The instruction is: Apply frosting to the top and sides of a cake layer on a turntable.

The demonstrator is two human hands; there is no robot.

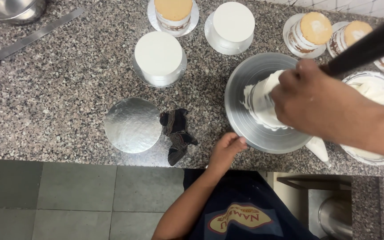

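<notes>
A small white-frosted cake [259,101] stands on a round metal turntable [250,129] at the counter's front edge. My right hand [310,100] is over the cake, closed on a long black handle [370,44] that slants up to the right; its blade is hidden behind the hand. My left hand [226,149] rests with its fingertips on the turntable's near rim. Smears of white cream lie on the turntable around the cake.
Two smooth white cakes [158,54] [233,22] and several unfrosted layered cakes [173,12] [310,30] sit on silver boards at the back. An empty silver board [133,125], a dark cloth [177,133], a cream bowl [374,91], a piping bag [318,148] and a long knife [36,34] lie about.
</notes>
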